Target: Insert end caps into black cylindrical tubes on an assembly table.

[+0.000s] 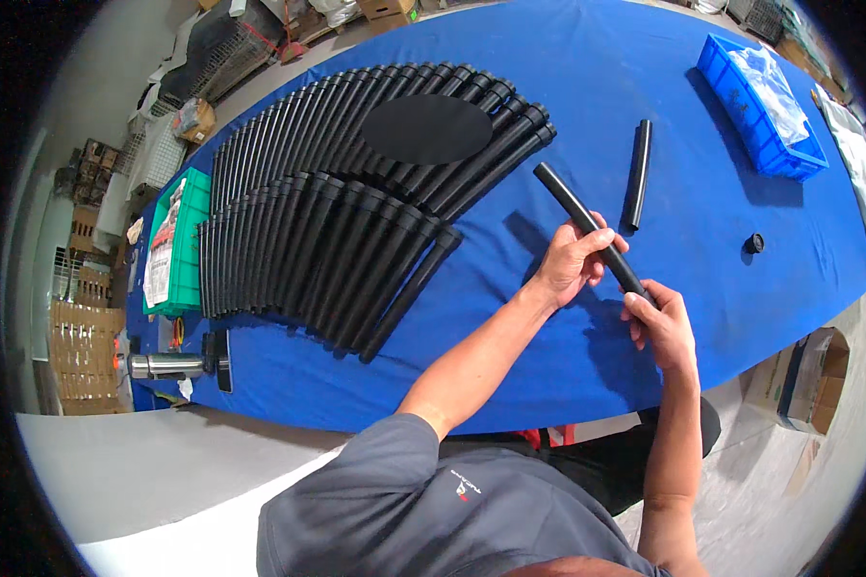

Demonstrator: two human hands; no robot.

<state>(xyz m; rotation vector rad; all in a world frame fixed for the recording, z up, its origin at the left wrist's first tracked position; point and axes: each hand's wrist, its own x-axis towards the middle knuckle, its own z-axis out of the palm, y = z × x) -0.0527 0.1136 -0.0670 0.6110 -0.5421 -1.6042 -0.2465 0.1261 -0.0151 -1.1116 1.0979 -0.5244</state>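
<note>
A black tube (572,200) is held slantwise above the blue cloth, its far end pointing up and left. My left hand (570,260) wraps round its middle. At the near end, the fingers of my right hand (664,322) close on the tube and partly hide that end. Just beyond my hands, a second black tube (639,173) lies on the cloth. To the right sits a small round black cap (754,243). Many capped black tubes (293,260) lie side by side in two fanned rows on the left.
A blue crate (768,111) with clear plastic bags stands at the far right. On the left edge are a green crate (192,240) with paper in it, a metal flask (166,365) and a phone-like dark slab (224,362). A cardboard box (818,380) rests on the floor at right.
</note>
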